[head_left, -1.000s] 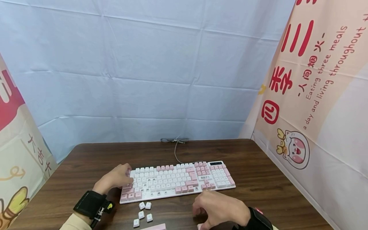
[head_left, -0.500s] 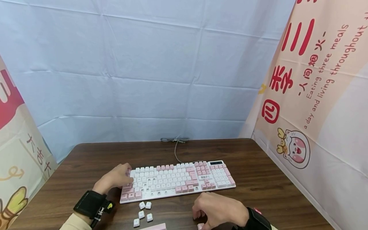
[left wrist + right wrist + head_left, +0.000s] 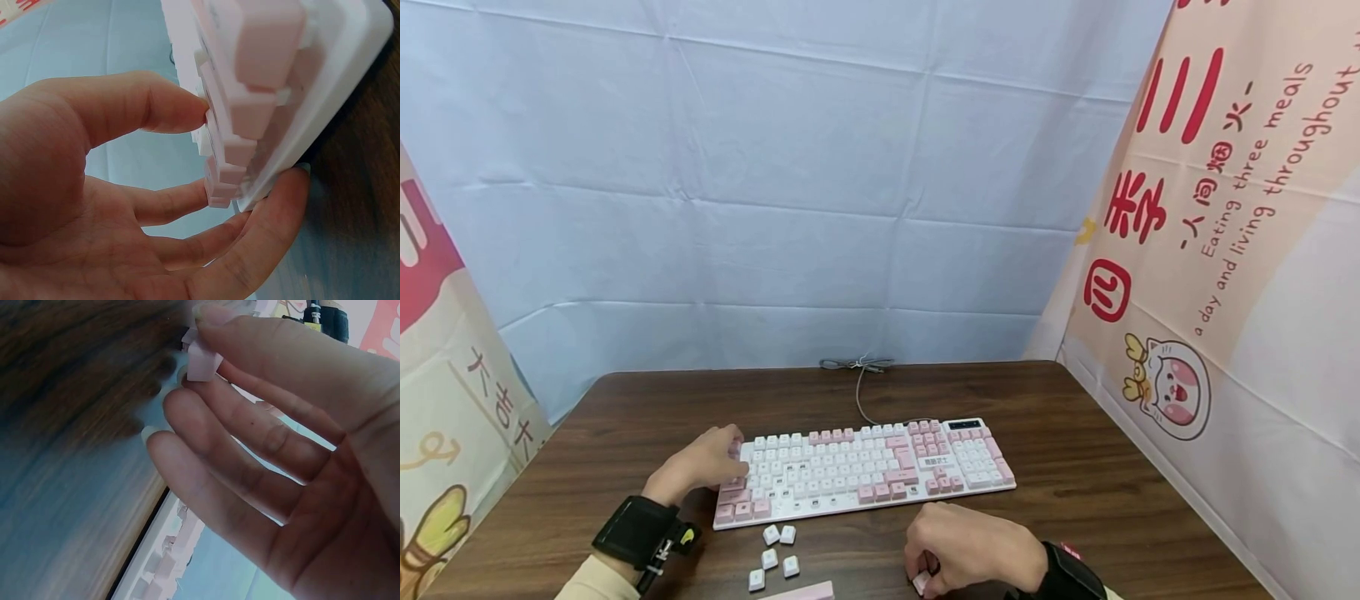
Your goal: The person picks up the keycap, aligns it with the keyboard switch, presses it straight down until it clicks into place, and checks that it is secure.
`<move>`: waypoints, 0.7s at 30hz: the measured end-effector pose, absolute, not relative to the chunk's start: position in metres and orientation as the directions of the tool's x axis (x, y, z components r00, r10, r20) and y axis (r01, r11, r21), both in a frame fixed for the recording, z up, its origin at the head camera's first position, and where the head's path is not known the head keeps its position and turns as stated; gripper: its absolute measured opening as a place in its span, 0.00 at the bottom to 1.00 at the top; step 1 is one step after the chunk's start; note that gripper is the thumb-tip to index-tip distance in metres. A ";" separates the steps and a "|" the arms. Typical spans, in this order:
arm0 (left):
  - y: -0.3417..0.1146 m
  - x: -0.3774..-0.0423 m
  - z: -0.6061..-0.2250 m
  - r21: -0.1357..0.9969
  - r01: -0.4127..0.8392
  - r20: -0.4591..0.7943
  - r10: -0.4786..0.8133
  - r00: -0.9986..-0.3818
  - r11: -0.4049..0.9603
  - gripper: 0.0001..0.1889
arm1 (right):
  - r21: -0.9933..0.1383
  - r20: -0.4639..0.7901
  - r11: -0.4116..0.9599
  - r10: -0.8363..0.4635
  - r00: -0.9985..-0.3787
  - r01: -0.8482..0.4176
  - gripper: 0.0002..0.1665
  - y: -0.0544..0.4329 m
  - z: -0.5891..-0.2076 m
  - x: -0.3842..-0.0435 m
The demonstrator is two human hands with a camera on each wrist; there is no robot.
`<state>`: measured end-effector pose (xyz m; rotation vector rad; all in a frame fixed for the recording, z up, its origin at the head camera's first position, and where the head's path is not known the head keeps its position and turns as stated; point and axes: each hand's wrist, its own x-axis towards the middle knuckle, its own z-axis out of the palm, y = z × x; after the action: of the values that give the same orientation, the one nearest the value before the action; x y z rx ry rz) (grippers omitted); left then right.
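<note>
A white keyboard (image 3: 827, 477) with white and pink keys lies slightly slanted on the table. At its left end my left hand (image 3: 698, 461) grips it; in the left wrist view the thumb touches the pink key tops while the fingers curl round the edge. Some sockets in the lower letter rows show no caps. In front of the keyboard's right half, my right hand (image 3: 973, 546) pinches a small pink keycap (image 3: 204, 364) between thumb and fingers, close to the tabletop. The other fingers of that hand stay loosely bent.
Several loose white keycaps (image 3: 770, 559) lie in front of the keyboard's left part. A long pink keycap (image 3: 805, 592) is cut off by the frame's bottom. Behind the keyboard runs its bundled cable (image 3: 859, 366) on the brown table (image 3: 662, 400).
My right hand's fingers have closed in on the pink keycap, which now sits tilted between thumb and fingers. The left hand and the keyboard stay where they were.
</note>
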<state>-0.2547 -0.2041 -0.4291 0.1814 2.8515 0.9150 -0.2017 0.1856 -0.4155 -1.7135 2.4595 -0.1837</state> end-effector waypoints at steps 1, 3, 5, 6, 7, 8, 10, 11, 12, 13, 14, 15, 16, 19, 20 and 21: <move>-0.204 -0.255 -0.429 0.587 0.072 -0.097 0.158 -0.983 0.806 0.29 | -0.179 -0.044 0.345 -0.938 -0.343 -0.921 0.10 0.186 -0.415 -0.202; -0.204 -0.255 -0.430 0.587 0.074 -0.095 0.159 -0.983 0.806 0.29 | -0.174 -0.048 0.348 -0.937 -0.345 -0.921 0.10 0.186 -0.415 -0.201; -0.204 -0.255 -0.430 0.587 0.073 -0.094 0.158 -0.983 0.806 0.29 | -0.176 -0.053 0.352 -0.936 -0.348 -0.919 0.09 0.185 -0.414 -0.201; -0.204 -0.255 -0.430 0.586 0.072 -0.094 0.157 -0.983 0.807 0.29 | -0.174 -0.052 0.352 -0.936 -0.348 -0.920 0.09 0.185 -0.414 -0.201; -0.204 -0.255 -0.429 0.584 0.072 -0.095 0.156 -0.983 0.808 0.29 | -0.172 -0.050 0.350 -0.937 -0.346 -0.921 0.09 0.185 -0.415 -0.201; -0.203 -0.255 -0.429 0.583 0.070 -0.096 0.154 -0.983 0.810 0.29 | -0.169 -0.047 0.347 -0.938 -0.344 -0.923 0.09 0.185 -0.415 -0.201; -0.203 -0.254 -0.429 0.581 0.066 -0.099 0.151 -0.984 0.811 0.29 | -0.163 -0.040 0.337 -0.941 -0.335 -0.927 0.09 0.186 -0.415 -0.202; -0.203 -0.254 -0.428 0.581 0.064 -0.100 0.150 -0.984 0.812 0.29 | -0.160 -0.036 0.332 -0.943 -0.331 -0.930 0.09 0.185 -0.416 -0.202; -0.203 -0.254 -0.428 0.579 0.065 -0.100 0.150 -0.984 0.812 0.29 | -0.158 -0.032 0.326 -0.945 -0.325 -0.932 0.09 0.185 -0.416 -0.202; -0.203 -0.254 -0.428 0.579 0.065 -0.099 0.150 -0.984 0.813 0.29 | -0.157 -0.032 0.324 -0.946 -0.323 -0.933 0.09 0.185 -0.416 -0.202; -0.203 -0.254 -0.428 0.579 0.066 -0.099 0.150 -0.984 0.813 0.29 | -0.159 -0.033 0.322 -0.946 -0.321 -0.933 0.09 0.185 -0.416 -0.202; -0.203 -0.254 -0.428 0.578 0.068 -0.097 0.151 -0.984 0.813 0.29 | -0.159 -0.033 0.321 -0.947 -0.320 -0.934 0.09 0.185 -0.416 -0.202; -0.203 -0.254 -0.428 0.578 0.070 -0.096 0.153 -0.984 0.813 0.29 | -0.157 -0.034 0.320 -0.947 -0.319 -0.934 0.09 0.185 -0.416 -0.203; -0.203 -0.254 -0.428 0.581 0.071 -0.097 0.156 -0.983 0.811 0.28 | -0.160 -0.041 0.326 -0.945 -0.324 -0.932 0.09 0.185 -0.417 -0.203; -0.203 -0.254 -0.428 0.583 0.070 -0.098 0.156 -0.983 0.810 0.28 | -0.164 -0.044 0.328 -0.945 -0.325 -0.930 0.09 0.184 -0.417 -0.203; -0.203 -0.254 -0.428 0.584 0.071 -0.099 0.158 -0.982 0.809 0.28 | -0.166 -0.046 0.330 -0.944 -0.327 -0.929 0.09 0.184 -0.417 -0.203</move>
<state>-0.2540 -0.2031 -0.4280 0.1810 2.8504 0.9121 -0.2030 0.1843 -0.4167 -1.7366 2.4497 -0.1652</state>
